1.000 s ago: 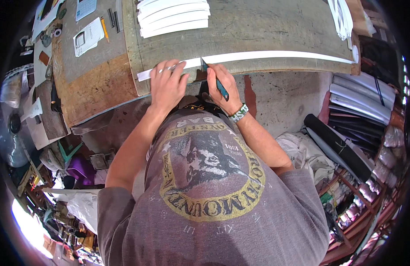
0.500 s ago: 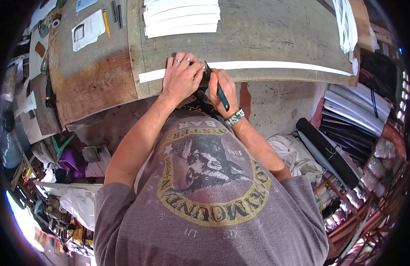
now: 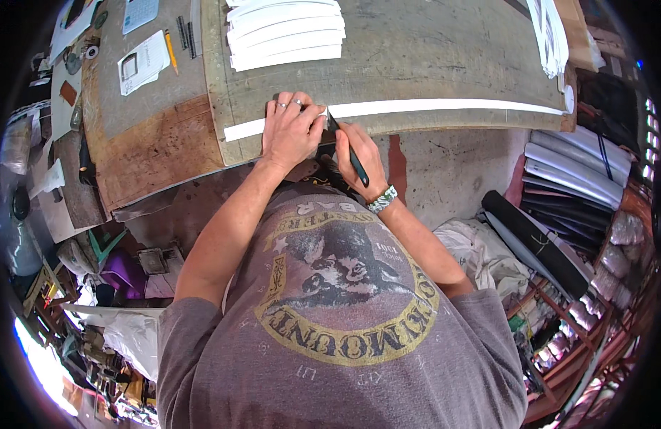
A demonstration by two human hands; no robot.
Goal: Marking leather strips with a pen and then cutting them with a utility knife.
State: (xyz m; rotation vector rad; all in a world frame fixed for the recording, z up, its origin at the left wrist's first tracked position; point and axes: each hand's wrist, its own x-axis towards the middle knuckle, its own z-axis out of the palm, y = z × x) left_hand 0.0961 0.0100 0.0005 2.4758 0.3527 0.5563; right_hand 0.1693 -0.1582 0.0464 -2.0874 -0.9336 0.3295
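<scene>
A long white strip (image 3: 430, 105) lies along the near edge of the worktable. My left hand (image 3: 293, 131) is closed over its left part, fingers bent and pressing down, thumb close to the fingertips. Just right of it, my right hand (image 3: 359, 154) grips a knife (image 3: 358, 168) by its dark teal handle. The dark blade points away from me and meets the strip beside my left fingertips. Something dark shows under my left fingers, mostly hidden. A stack of white strips (image 3: 286, 36) lies farther back on the table.
Left on the table are a yellow pencil (image 3: 171, 51), dark rods (image 3: 185, 37) and printed paper (image 3: 143, 63). A bundle of white strips (image 3: 548, 39) hangs at the far right. Rolls of sheet material (image 3: 573, 168) stand beyond the table's right end.
My right hand has drawn the knife slightly back toward me and its blade shows more. My left hand stays on the strip. The whole view has shifted a little.
</scene>
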